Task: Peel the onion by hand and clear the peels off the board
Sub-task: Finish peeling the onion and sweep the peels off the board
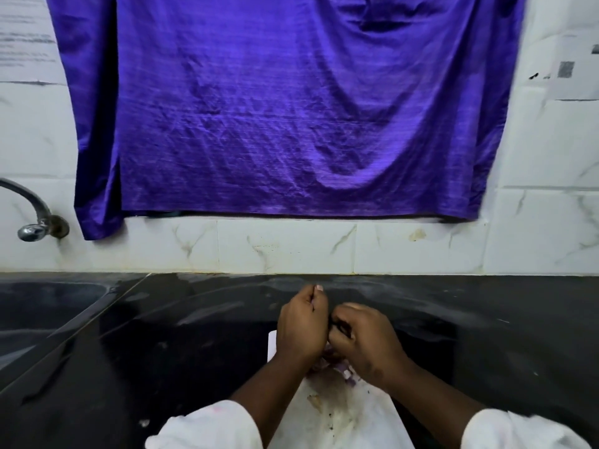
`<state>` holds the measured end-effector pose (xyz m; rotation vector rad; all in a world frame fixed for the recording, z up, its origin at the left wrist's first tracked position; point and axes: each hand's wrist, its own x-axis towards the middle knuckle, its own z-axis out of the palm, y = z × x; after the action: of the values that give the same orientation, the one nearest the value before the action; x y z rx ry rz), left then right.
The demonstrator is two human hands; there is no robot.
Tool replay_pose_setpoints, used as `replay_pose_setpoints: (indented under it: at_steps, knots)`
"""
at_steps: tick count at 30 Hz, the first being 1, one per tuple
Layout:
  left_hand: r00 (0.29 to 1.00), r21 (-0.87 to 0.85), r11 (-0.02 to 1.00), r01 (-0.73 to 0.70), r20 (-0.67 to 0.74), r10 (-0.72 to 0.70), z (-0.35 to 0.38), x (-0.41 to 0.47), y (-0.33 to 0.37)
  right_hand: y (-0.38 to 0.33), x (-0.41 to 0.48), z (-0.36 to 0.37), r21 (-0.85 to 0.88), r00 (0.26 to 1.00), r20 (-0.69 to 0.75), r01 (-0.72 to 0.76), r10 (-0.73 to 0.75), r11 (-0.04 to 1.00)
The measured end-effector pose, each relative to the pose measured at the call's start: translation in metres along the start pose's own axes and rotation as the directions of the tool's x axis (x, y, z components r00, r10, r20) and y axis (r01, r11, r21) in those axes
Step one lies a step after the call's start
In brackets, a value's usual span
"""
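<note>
A white cutting board [346, 413] lies on the black counter in front of me, stained and littered with bits of peel. Purple onion peels [337, 367] show in the gap under my hands. My left hand [301, 325] and my right hand [363, 338] are held close together over the far end of the board, fingers curled inward. Both hands seem to grip the onion between them, but the onion itself is hidden behind them. Thumb and a finger of the left hand stick up at the top.
The black counter [162, 351] stretches left and right of the board. A sink basin [48, 303] sits at the far left under a wall tap [35, 222]. A purple cloth [285, 108] hangs on the tiled wall behind the counter.
</note>
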<state>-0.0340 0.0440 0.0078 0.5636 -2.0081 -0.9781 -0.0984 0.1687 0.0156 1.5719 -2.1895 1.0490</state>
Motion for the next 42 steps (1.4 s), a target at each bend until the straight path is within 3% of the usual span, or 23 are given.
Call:
replay_pose_setpoints:
  at_steps: [3,6,8,12,15,25,31,33,35,38,42]
  knots:
    - [0.998,-0.060,0.996,0.067,-0.009,-0.067,-0.009,0.003,0.014,-0.010,-0.007,-0.015,0.101,0.999,0.046,0.003,-0.007,0.995]
    - [0.990,-0.192,0.971,0.144,0.028,-0.142,-0.017,0.007,0.032,0.004,-0.002,-0.036,0.053,0.981,-0.130,-0.136,0.142,0.989]
    - [0.961,-0.249,0.931,0.268,0.130,-0.242,-0.026,0.008,0.040,0.009,0.004,-0.050,0.032,0.953,-0.193,-0.232,0.234,0.972]
    - [0.840,-0.514,0.665,0.542,0.351,-0.413,-0.040,-0.003,0.054,-0.002,-0.001,-0.041,-0.073,0.964,-0.023,-0.267,0.266,0.961]
    - [0.821,-0.550,0.611,0.570,0.358,-0.444,-0.047,-0.011,0.056,-0.005,-0.004,-0.035,-0.084,0.962,-0.027,-0.272,0.271,0.959]
    - [0.768,-0.477,0.602,0.640,0.363,-0.528,-0.047,-0.028,0.049,-0.039,-0.014,-0.033,0.083,0.992,-0.124,0.009,0.001,0.997]
    - [0.753,-0.456,0.599,0.658,0.381,-0.537,-0.045,-0.030,0.054,-0.044,-0.012,-0.033,-0.023,0.985,-0.140,0.101,-0.104,0.995]
    - [0.758,-0.447,0.612,0.652,0.373,-0.535,-0.045,-0.030,0.055,-0.048,-0.011,-0.029,0.019,0.988,-0.147,0.044,-0.041,0.999]
    - [0.779,-0.441,0.642,0.627,0.364,-0.511,-0.044,-0.029,0.054,-0.053,-0.010,-0.021,0.196,0.979,-0.164,-0.086,0.119,0.977]
    - [0.800,-0.448,0.662,0.601,0.327,-0.504,-0.044,-0.026,0.056,-0.057,-0.004,-0.009,0.473,0.914,-0.200,-0.225,0.353,0.852]
    - [0.802,-0.507,0.633,0.585,0.250,-0.542,-0.042,-0.020,0.057,-0.069,0.007,0.015,0.538,0.835,-0.259,-0.294,0.486,0.790]
